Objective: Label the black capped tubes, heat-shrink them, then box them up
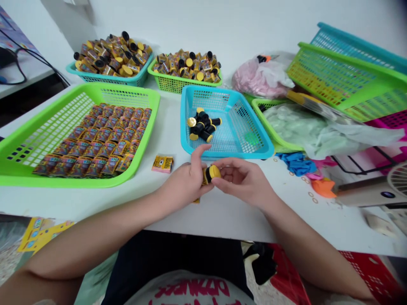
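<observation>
Near the front edge of the table, my left hand (pixel 186 182) is closed round a small black cylindrical container (pixel 212 173) with a yellow lid and a printed yellow wrap. Its thumb points up, off the container. My right hand (pixel 249 180) has its thumb and forefinger on the lid end, the other fingers curled. A small stack of printed yellow labels (pixel 163 164) lies left of my hands, and the edge of another printed piece (pixel 196 201) shows beneath them. Just behind, a blue basket (pixel 227 156) holds several plain black containers (pixel 203 127) with yellow ends.
At left, a green basket (pixel 154 114) contains rows of wrapped containers. Two heaped baskets, blue (pixel 108 78) and green (pixel 178 84), stand at the wall. Stacked baskets (pixel 337 80), plastic bags (pixel 295 123), balloons (pixel 295 163) and a grey fan (pixel 365 190) crowd the right.
</observation>
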Motion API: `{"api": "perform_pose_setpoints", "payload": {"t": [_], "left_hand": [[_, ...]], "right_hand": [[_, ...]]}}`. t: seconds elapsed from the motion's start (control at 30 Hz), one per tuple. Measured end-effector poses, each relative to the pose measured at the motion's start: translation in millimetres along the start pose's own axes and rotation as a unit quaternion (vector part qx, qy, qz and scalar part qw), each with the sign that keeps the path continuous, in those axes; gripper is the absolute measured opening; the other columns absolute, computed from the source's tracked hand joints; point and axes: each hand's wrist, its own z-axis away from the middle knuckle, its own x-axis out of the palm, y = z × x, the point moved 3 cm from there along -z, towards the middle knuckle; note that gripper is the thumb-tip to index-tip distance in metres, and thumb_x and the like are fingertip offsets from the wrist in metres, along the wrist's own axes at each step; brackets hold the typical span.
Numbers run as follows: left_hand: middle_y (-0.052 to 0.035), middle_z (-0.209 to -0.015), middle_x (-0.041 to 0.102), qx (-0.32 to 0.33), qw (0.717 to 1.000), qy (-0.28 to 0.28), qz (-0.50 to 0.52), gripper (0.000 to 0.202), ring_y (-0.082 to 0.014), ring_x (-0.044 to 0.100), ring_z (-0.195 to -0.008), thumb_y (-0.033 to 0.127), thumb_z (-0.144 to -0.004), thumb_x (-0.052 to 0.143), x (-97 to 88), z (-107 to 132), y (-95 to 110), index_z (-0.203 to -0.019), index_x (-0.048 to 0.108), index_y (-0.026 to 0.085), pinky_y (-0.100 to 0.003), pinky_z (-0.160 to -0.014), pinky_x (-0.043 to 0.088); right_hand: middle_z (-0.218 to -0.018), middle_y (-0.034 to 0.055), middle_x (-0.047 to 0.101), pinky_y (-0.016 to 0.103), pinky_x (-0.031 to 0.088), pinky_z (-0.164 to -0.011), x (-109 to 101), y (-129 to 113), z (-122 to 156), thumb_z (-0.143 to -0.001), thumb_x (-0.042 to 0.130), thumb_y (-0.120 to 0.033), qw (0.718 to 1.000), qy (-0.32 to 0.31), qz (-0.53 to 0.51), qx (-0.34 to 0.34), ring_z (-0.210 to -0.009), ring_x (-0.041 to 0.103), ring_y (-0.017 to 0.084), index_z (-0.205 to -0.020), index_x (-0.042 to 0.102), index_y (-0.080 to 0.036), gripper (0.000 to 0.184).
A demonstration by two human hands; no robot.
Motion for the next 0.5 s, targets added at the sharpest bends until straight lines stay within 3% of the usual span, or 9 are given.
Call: {"api": "perform_pose_setpoints", "payload": {"t": [0.1,0.2,0.3,0.4,0.5], "left_hand": [[-0.0055,-0.086,0.067,0.013,0.998,-0.021,-0.056,0.078,-0.0249,0.068,-0.080,0.019,-0.085,0.062,3.0,0.8,0.8,-0.144,0.012,0.013,-0.034,-0.068,0.049],[-0.0059,-0.087,0.068,-0.006,0.999,-0.044,-0.011,0.078,-0.0244,0.067,-0.080,0.015,-0.083,0.060,5.0,0.1,1.2,-0.144,0.012,0.013,-0.034,-0.069,0.049],[-0.0018,-0.082,0.066,-0.059,0.989,-0.043,0.125,0.079,-0.0199,0.067,-0.073,0.018,-0.082,0.062,2.3,-2.6,0.1,-0.144,0.013,0.015,-0.030,-0.064,0.048],[0.0035,-0.073,0.062,-0.132,0.953,-0.050,0.268,0.078,-0.0154,0.063,-0.065,0.023,-0.082,0.063,-2.4,-5.6,0.8,-0.144,0.016,0.017,-0.026,-0.061,0.046],[0.0072,-0.064,0.060,-0.174,0.895,-0.097,0.400,0.079,-0.0128,0.060,-0.058,0.023,-0.083,0.061,-4.5,-6.9,7.1,-0.147,0.014,0.019,-0.024,-0.057,0.045]], "right_hand": [[-0.077,0.0012,0.069,0.028,0.057,-0.061,-0.6,9.0,-1.5,-0.067,0.084,-0.031,0.997,0.008,-0.054,0.063,-0.068,0.066,0.014,-0.091,0.067,-0.019,0.032],[-0.076,0.0009,0.069,0.028,0.058,-0.059,-0.1,10.1,-2.4,-0.068,0.082,-0.030,0.998,0.015,-0.046,0.036,-0.066,0.066,0.014,-0.090,0.068,-0.019,0.027],[-0.093,0.0049,0.072,0.030,0.060,-0.064,-0.2,-1.8,0.0,-0.078,0.076,-0.025,0.990,0.048,0.059,-0.116,-0.078,0.068,0.016,-0.102,0.068,-0.021,0.025],[-0.118,0.0095,0.067,0.038,0.058,-0.090,5.6,-14.8,6.5,-0.082,0.075,-0.022,0.926,0.048,0.245,-0.285,-0.106,0.066,0.021,-0.120,0.063,-0.023,0.040],[-0.124,0.0125,0.064,0.043,0.054,-0.101,15.5,-15.1,11.0,-0.079,0.078,-0.027,0.872,0.020,0.337,-0.355,-0.120,0.060,0.025,-0.134,0.052,-0.022,0.061]]}}
